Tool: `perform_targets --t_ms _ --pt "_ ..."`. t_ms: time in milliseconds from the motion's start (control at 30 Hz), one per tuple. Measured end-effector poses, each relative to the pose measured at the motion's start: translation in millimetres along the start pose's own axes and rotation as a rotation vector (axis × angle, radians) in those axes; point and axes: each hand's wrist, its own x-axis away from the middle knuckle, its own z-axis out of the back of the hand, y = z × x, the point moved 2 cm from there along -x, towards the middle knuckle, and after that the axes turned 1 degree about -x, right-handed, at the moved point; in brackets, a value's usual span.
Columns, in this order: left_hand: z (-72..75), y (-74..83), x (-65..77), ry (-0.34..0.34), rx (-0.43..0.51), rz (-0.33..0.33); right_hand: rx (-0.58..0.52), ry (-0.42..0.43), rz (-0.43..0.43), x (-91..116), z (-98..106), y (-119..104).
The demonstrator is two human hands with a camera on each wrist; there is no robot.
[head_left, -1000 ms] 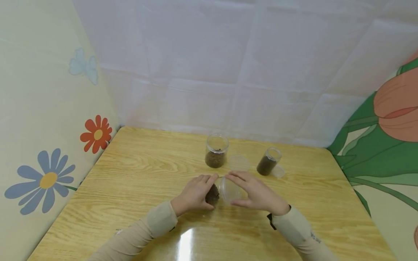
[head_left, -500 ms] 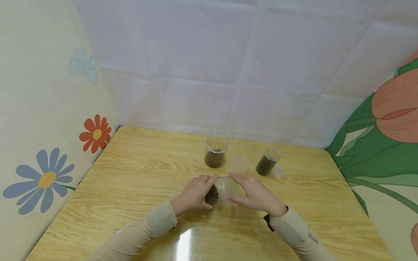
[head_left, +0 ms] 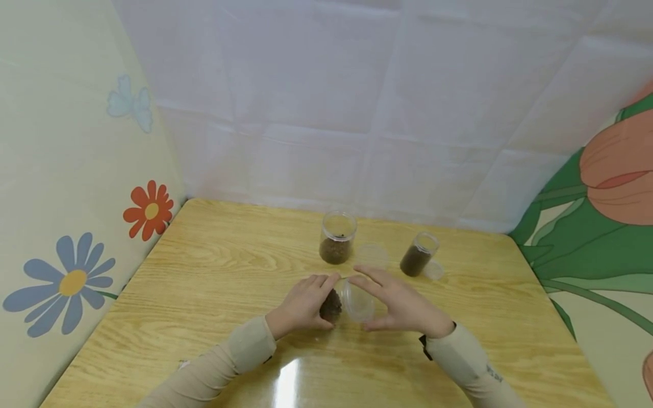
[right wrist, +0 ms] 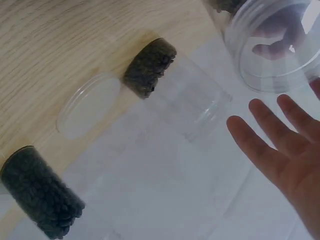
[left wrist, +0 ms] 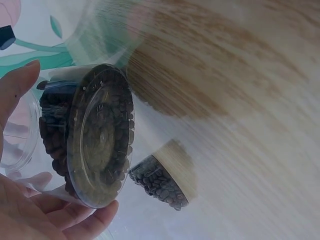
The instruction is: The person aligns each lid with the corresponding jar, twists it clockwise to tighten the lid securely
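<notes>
My left hand [head_left: 304,303] grips a clear plastic jar [left wrist: 57,130] of dark beans, fingers and thumb curled round its side. In the head view the jar tilts, its clear lid end [head_left: 359,300] pointing right. Its round base [left wrist: 101,137] faces the left wrist camera. My right hand [head_left: 403,303] is spread around the lid end, fingers extended and thumb apart. The right wrist view has its fingers [right wrist: 270,135] beside the lid's rim, with a gap between.
Behind the hands stands a wide clear jar [head_left: 335,249] part filled with beans, a flat clear lid [head_left: 372,256] beside it. Farther right are a narrower jar [head_left: 415,259] of dark beans and a small lid [head_left: 433,271]. All rest on a wooden table [head_left: 229,243] backed by white cloth.
My right hand's fingers and thumb were drawn in closer on the lid half a second ago, and have now spread and shifted slightly right. The left hand and jar stay nearly in place.
</notes>
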Motion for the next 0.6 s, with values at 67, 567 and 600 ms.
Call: perform_targets --t_ms 67,567,600 --pt "-0.3 0.0 0.2 -0.003 0.000 0.000 0.021 0.017 0.029 0.1 -2.5 0.3" --pt "-1.4 -1.4 -0.5 0.013 0.014 -0.014 0.013 0.039 -0.117 -2.9 -7.6 -0.8" --pt "-1.5 -1.3 -0.5 0.015 0.014 -0.016 0.002 0.035 -0.151 -3.2 -8.1 -1.2"
